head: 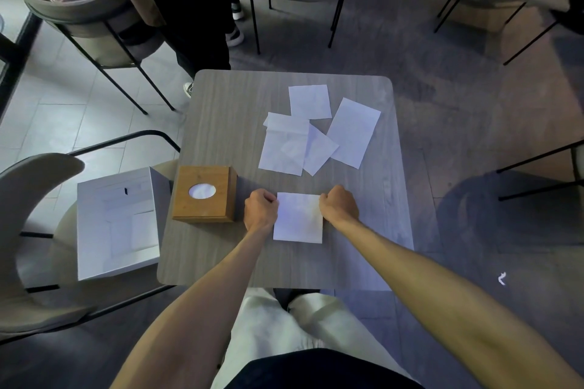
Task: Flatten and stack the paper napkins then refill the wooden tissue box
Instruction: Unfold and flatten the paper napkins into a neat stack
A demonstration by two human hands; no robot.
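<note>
Counter point(221, 123): grey wood-grain, rounded corners.
Surroundings: open white box point(117, 224) on a chair point(31, 199) off the left edge; more chairs and a standing person's dark legs point(196, 9) beyond the far edge.
Loose napkins point(284, 148): five white sheets, partly overlapping, towards the far right corner.
Wooden tissue box point(203, 194): at the left edge, oval opening on top, white showing inside.
Napkin point(298, 218): one flat sheet near the middle of the near edge, between both hands.
Left hand point(260, 210): fingers curled, touching the sheet's far left corner, just beside the tissue box.
Right hand point(338, 205): fingers curled, over the far right corner.
Whether either hand pinches the paper cannot be told.
</note>
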